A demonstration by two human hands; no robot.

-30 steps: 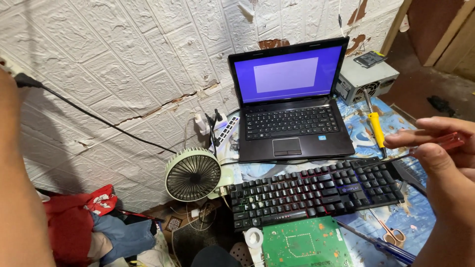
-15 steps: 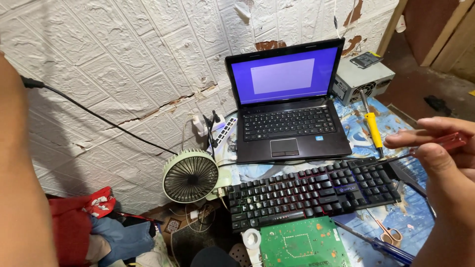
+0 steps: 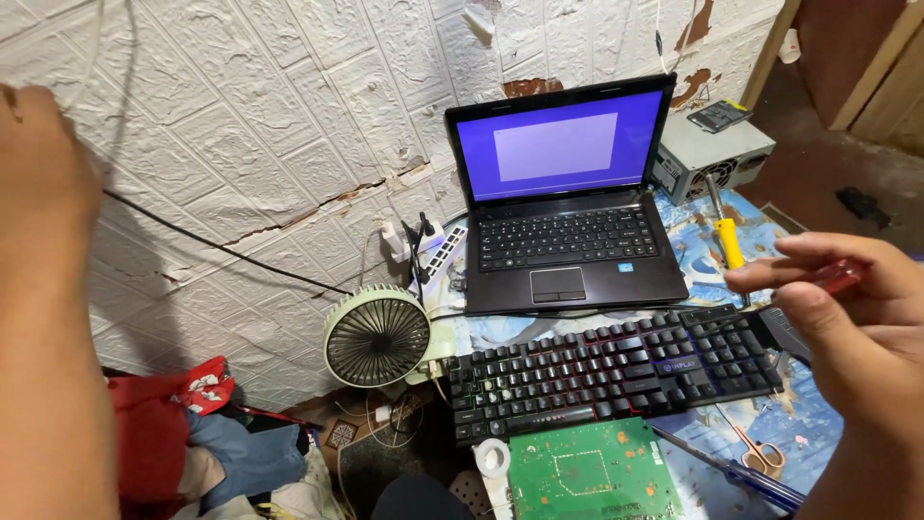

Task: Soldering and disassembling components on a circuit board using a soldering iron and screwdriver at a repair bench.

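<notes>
A small red object (image 3: 839,276) is pinched between the thumb and the fingers of the right hand (image 3: 847,318), which is held above the right end of the black keyboard (image 3: 616,371) — what kind of object it is cannot be told. The left hand (image 3: 38,154) is raised near the white wall, beside a black cable (image 3: 221,246) (its fingers are blurred, so their state cannot be told). Behind the keyboard an open laptop (image 3: 568,197) is seen, with a yellow screwdriver (image 3: 727,236) to its right.

An open laptop (image 3: 568,197) with a lit blue screen stands behind a black keyboard (image 3: 616,371), with a green circuit board (image 3: 592,474), small pale fan (image 3: 375,337), yellow-handled screwdriver (image 3: 729,239) and grey power supply box (image 3: 712,154) around them.
</notes>
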